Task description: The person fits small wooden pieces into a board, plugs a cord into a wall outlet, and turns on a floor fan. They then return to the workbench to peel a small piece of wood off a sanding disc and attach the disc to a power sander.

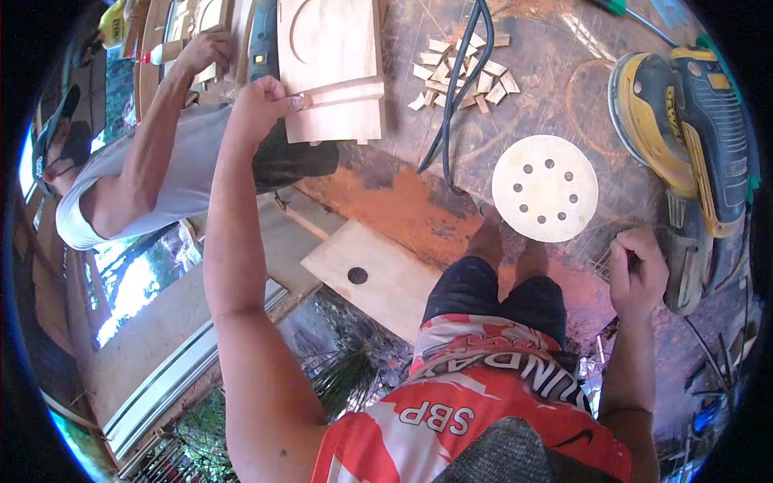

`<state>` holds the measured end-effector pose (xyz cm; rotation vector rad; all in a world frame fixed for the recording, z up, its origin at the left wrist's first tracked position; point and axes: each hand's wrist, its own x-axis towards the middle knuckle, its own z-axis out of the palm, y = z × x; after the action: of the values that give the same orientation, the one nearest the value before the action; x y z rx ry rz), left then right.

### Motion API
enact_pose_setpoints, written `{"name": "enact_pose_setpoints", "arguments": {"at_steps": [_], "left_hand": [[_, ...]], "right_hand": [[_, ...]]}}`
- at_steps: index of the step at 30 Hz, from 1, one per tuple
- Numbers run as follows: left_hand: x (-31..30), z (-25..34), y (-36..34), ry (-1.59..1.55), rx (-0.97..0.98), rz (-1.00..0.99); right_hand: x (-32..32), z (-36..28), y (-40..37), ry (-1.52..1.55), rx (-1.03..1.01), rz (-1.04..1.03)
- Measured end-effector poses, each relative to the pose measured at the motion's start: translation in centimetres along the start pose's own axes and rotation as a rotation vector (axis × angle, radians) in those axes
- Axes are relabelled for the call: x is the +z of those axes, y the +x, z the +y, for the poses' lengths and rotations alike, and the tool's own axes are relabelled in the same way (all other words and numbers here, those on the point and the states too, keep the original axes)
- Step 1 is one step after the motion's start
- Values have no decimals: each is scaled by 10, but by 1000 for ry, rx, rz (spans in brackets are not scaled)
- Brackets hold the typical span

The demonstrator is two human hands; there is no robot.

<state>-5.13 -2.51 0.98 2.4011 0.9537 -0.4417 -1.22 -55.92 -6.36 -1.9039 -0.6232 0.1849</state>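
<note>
My left hand (262,111) grips the left edge of a pale wooden board (330,64), its thumb lying on top. The board has a curved outline cut in it and a raised strip across its lower part. My right hand (640,274) is closed, with its fingers curled, at the table's near right edge. Whatever may be inside it is hidden. Just beside it is a dark hand tool (688,270), partly under a yellow and black sander (692,129). A round sanding disc (545,188) with several holes lies between my hands.
Small wood offcuts (485,82) are heaped on the worktable (555,80), with a dark cable (448,121) across them. On the left, a co-worker's hand (205,52) is over other wooden pieces. Below the table edge is a board with a round hole (386,274).
</note>
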Motion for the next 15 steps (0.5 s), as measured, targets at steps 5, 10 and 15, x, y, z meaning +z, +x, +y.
{"name": "enact_pose_setpoints", "arguments": {"at_steps": [5, 10, 15], "left_hand": [[-6, -3, 9, 187, 71, 28], [-6, -13, 9, 216, 42, 19], [1, -10, -7, -25, 20, 10]], "right_hand": [[0, 0, 0, -27, 19, -25], [-2, -1, 2, -7, 37, -43], [-2, 3, -1, -13, 33, -22]]}}
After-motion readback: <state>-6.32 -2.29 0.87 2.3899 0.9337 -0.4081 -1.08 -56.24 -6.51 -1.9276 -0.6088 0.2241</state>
